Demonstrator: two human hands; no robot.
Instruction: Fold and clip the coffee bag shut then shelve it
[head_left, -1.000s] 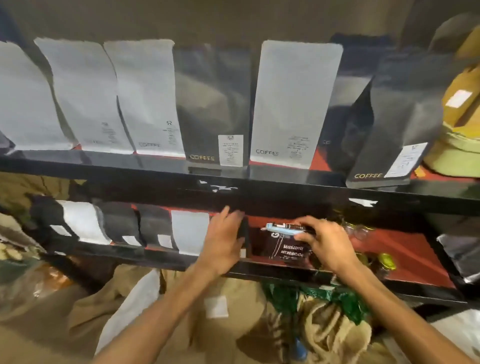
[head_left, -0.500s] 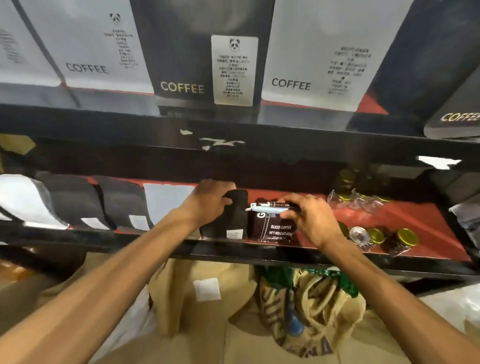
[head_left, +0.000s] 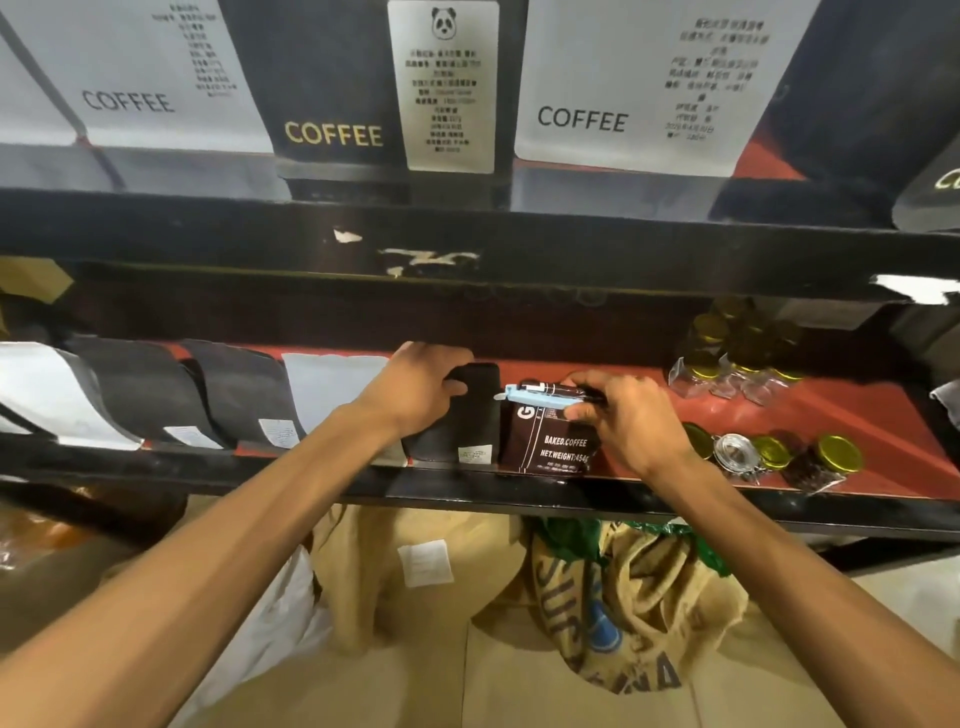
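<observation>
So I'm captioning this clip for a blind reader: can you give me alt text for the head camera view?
A person's right hand sets a brown coffee bag, its folded top closed by a light blue clip, on a red-lined lower shelf. The left hand grips the black bag beside it. Gold-lidded jars stand to the right.

Lower black-edged shelf with red liner (head_left: 831, 415), carrying, left to right: a row of leaning white and black flat pouches (head_left: 156, 395); an upright matte black pouch (head_left: 457, 421); a dark brown "BAKED.COFFEE" bag (head_left: 545, 447) sealed by a pale blue clip (head_left: 540, 399); gold-lidded glass jars (head_left: 779, 452). Upper black shelf (head_left: 519, 239) carries tall white and black "COFFEE" pouches (head_left: 597, 104).
</observation>
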